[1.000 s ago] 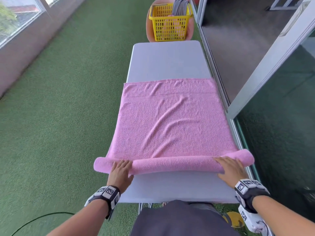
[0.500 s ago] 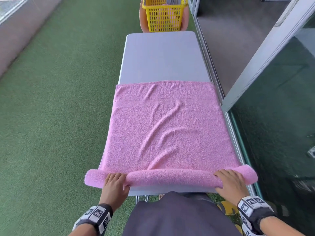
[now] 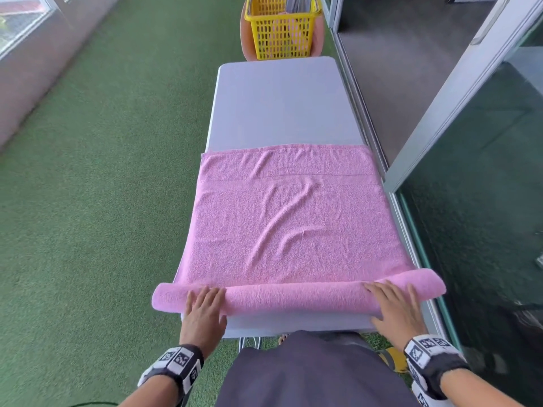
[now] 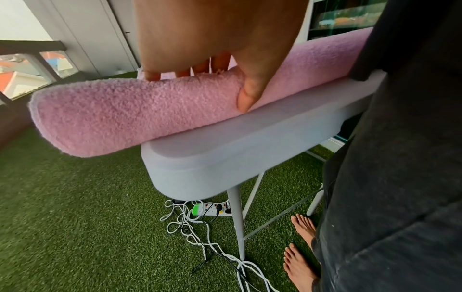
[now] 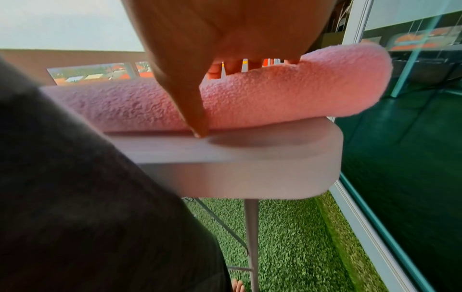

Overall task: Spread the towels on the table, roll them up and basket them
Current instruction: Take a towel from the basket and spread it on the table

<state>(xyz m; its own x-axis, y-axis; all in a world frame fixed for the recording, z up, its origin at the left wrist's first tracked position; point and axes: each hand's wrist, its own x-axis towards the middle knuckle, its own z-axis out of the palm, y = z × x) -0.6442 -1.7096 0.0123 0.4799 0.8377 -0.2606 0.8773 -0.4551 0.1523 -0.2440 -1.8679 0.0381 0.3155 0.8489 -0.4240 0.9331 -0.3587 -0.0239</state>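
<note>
We're at the rolling step: pink towel [image 3: 289, 221] lies spread on the grey folding table [image 3: 282, 104], near edge already turned into a low roll [image 3: 296, 298] sitting just inside the table's near end, w/ both roll ends overhanging the table sides.

Left hand [image 3: 204, 309] lies flat on the roll near its left end, fingers straight and close together, thumb [image 4: 246, 98] tucked down the near face of the roll. Right hand [image 3: 396, 309] does the same near the right end, fingers slightly spread, thumb [image 5: 195, 118] reaching down to where roll meets tabletop. Neither hand clamps; both press and push.

To do it well, we judge: push both palms fwd at the same rate so the roll stays square to the table, else it cones. Keep light downward pressure for a tight core. Diagonal wrinkles mid-towel should prob be smoothed or rolled over firmly. The yellow basket [image 3: 280, 33] waits beyond the far end, on an orange chair [image 3: 246, 45], w/ something grey already in it.
</note>
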